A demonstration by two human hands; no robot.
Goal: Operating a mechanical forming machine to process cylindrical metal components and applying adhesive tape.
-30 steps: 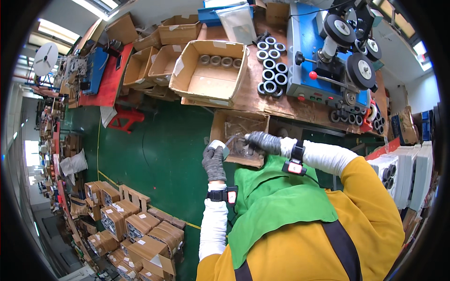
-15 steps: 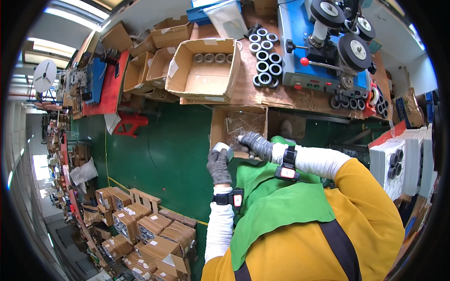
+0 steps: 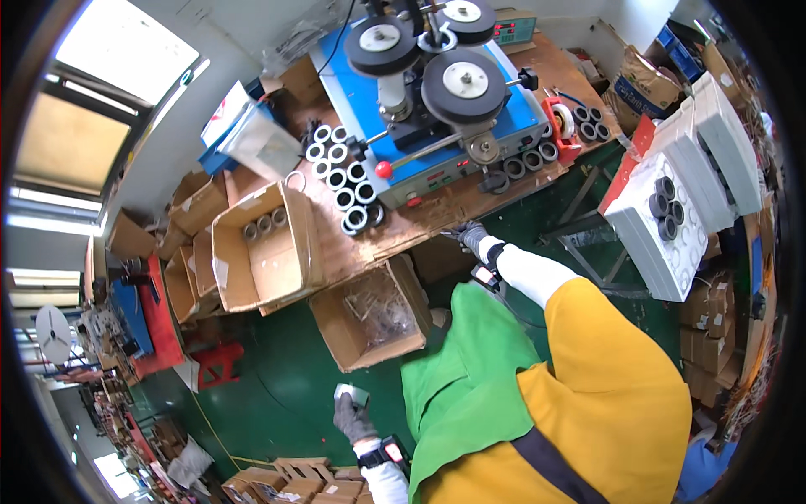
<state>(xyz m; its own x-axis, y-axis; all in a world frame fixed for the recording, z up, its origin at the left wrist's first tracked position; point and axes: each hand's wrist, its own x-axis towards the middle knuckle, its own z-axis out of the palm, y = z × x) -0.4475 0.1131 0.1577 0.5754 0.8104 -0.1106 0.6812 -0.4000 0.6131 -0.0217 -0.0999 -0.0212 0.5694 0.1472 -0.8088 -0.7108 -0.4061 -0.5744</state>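
Observation:
My left hand, in a dark grey glove, is closed around a short pale-grey cylinder. It is held over the green floor, below an open cardboard box with clear plastic scraps inside. My right hand, gloved the same way, is at the table's front edge below the blue machine. Its fingers look stretched out to the left, and nothing shows in them. Several black rings with pale rims stand on the table left of the machine.
The wooden table carries the machine with its black wheels and a red tape dispenser. A larger carton sits at its left end. White foam trays with black rings stand at right. A red stool is at left.
My view has turned right. My right hand has left the box of plastic scraps for the table edge near the machine. My left hand, still holding the cylinder, is now farther from the box.

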